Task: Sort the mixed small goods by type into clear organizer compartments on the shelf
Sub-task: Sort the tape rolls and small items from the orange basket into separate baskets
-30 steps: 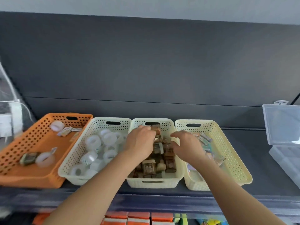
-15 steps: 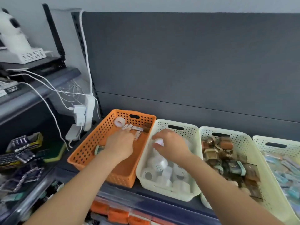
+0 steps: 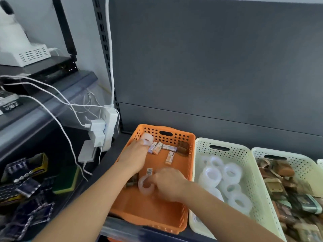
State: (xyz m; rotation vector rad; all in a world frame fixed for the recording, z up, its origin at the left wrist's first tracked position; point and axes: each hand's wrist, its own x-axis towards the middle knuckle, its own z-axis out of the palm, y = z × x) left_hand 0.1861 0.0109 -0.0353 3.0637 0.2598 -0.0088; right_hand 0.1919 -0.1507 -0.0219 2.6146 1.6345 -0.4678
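Right hand [image 3: 168,184]: fingers curled onto the front roll [image 3: 146,185], and one looks hooked through the core (frame is smeared there, so grip detail is soft). The roll sits near the front-left corner of the orange basket [image 3: 148,206]. Its hole faces up toward the camera, so the axis is roughly vertical, slightly tilted.

Left hand [image 3: 134,159]: stretched to the back-left corner, fingertips at the back roll [image 3: 147,138], which leans on the rear wall. There's contact, but I can't tell whether it's gripped or just touched.

Relation that matters: matching rolls fill the cream basket [image 3: 236,149], directly right of the orange one and wall to wall with it. The right hand is nearer, so my read is a short lift up and right over the shared walls for the front roll. The back roll has the longer diagonal trip, probably best done after the right arm clears.

Also in orange: small wrapped packets [image 3: 158,147] along the back, a brown piece [image 3: 182,147] in the back-right corner, and a dark item [image 3: 132,180] beside the left wrist. The third basket [image 3: 290,158] further right holds brown goods.

Surface: dark shelf [image 3: 111,158] against a grey back panel [image 3: 209,67]. A power strip [image 3: 110,123] with white cables [image 3: 57,105] sits just left of the orange basket. No clear organizer in view.
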